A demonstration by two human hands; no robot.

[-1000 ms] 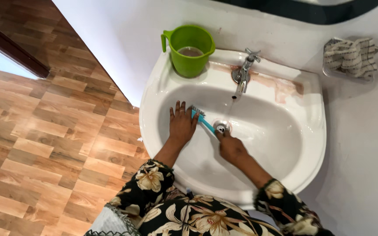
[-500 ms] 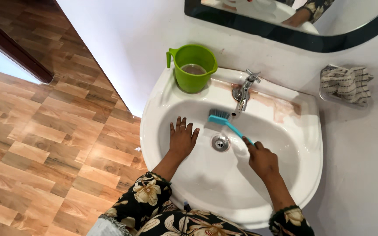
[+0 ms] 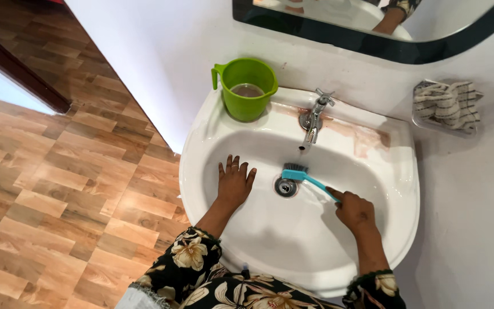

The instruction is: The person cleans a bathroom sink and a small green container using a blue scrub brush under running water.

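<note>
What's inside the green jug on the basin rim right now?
The green jug on the white sink holds a shallow pool of cloudy, greyish liquid at its bottom. Nothing else shows in it, but the near wall hides part of the inside, and the liquid covers the base.

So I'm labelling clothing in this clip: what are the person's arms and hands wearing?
Both arms wear black sleeves with a cream and tan floral print, pushed up above the wrists. The left hand has a ring on one finger; the right hand is bare, with no gloves.

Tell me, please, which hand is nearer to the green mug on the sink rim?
Left. The left hand lies flat in the basin below the green mug; the right hand, gripping the brush, is farther off.
</note>
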